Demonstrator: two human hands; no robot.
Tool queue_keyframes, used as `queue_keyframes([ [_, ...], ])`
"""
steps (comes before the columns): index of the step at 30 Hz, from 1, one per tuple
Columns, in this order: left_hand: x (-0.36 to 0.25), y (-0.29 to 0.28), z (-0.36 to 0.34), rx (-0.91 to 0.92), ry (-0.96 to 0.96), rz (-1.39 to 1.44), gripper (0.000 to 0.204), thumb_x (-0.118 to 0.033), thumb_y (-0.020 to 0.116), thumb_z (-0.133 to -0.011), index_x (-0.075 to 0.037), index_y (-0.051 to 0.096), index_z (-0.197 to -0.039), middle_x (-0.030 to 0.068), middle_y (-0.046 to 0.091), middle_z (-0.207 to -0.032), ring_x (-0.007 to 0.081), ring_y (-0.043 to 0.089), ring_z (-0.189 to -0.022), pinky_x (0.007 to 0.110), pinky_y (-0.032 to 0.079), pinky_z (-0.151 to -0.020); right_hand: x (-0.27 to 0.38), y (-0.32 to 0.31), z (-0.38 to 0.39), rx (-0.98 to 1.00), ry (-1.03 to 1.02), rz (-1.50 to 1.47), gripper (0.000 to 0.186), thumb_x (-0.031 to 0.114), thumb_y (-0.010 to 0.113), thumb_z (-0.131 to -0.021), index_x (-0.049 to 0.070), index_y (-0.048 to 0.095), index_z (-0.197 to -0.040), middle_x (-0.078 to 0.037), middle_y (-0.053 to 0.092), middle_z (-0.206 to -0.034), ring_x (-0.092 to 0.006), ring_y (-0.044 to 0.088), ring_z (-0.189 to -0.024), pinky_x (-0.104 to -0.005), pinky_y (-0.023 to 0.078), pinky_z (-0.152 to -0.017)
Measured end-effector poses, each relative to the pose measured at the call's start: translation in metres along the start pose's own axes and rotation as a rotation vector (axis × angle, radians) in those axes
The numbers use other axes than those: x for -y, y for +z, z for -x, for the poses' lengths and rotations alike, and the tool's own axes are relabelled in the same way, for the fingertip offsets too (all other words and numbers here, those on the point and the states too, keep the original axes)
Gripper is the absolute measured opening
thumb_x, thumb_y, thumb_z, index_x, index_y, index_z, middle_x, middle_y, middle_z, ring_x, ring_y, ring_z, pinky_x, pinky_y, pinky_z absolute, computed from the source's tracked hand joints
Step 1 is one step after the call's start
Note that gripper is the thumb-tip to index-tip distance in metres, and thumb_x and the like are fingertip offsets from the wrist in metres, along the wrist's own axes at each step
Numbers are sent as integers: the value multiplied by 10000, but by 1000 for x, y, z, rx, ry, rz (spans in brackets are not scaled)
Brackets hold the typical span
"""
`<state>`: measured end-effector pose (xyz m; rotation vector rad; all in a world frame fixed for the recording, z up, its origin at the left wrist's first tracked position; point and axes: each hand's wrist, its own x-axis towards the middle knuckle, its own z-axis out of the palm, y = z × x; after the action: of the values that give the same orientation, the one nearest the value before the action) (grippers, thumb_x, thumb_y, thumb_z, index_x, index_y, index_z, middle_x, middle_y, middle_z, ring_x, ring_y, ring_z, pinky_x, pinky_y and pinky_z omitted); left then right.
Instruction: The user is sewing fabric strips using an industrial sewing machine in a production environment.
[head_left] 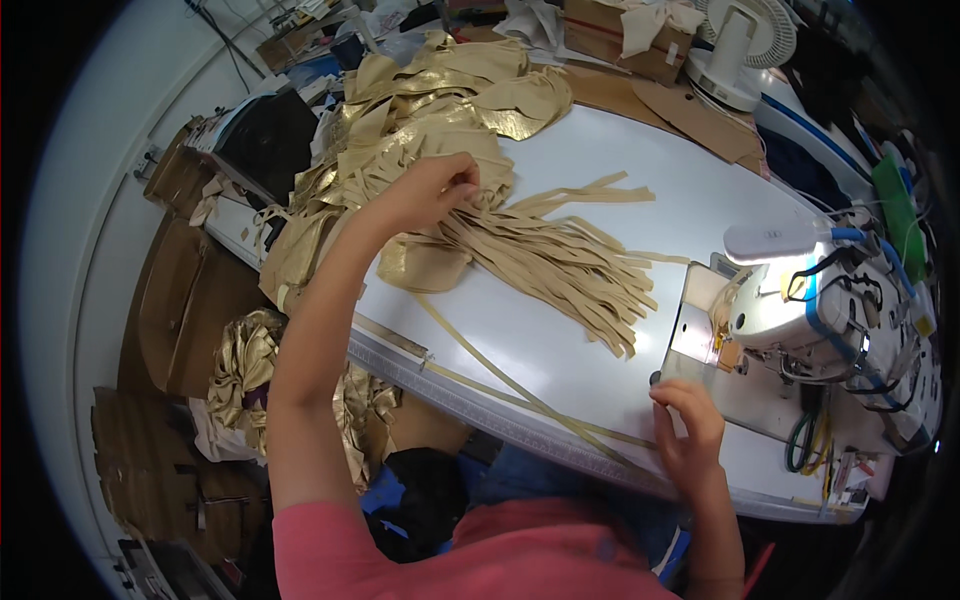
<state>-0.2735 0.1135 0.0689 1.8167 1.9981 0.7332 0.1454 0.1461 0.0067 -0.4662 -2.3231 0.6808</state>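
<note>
My left hand [437, 190] is over the gathered end of a bundle of beige strips [560, 255], its fingers curled together. Whatever is between those fingertips is hidden. The loose ends of the strips fan out across the white table toward the sewing machine [800, 305]. Near the table's front edge, my right hand [692, 430] has its thumb and forefinger slightly apart, with nothing visible between them. Just beyond its fingertips is a small black round piece [655, 378]. A long thin beige strip [490, 368] runs across the table toward this hand.
Gold and beige cut pieces [430, 90] are heaped at the back left of the table [590, 150]. A white fan [735, 60] and a cardboard box [630, 40] stand behind. Gold fabric [250, 370] hangs low at left. The machine's lamp [770, 240] is lit.
</note>
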Motion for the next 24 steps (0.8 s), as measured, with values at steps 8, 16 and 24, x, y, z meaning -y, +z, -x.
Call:
queue_keyframes([
  [8,-132,57,41,479,211,423,140,-186,571,-933,-56,525,-913,-15,532,-753,58,468,-644,205,381,-562,11,32,-62,-23,92,-578,508,62,654,-804,5,436,-1259,-95,542,-1166,-199,507,-1098,-318,368,-985],
  [16,-147,100,62,401,24,520,134,-147,599,-888,-28,566,-939,52,553,-713,139,493,-642,285,409,-588,3,7,-24,245,414,-676,130,134,603,-902,8,602,-935,-8,561,-836,-85,486,-736,-230,403,-661],
  [24,-144,127,69,317,-37,568,123,-132,648,-850,-17,604,-852,47,565,-679,127,501,-604,263,400,-553,8,-1,-14,135,469,-581,122,112,601,-901,-7,624,-899,6,530,-766,-54,439,-659,-198,374,-612],
])
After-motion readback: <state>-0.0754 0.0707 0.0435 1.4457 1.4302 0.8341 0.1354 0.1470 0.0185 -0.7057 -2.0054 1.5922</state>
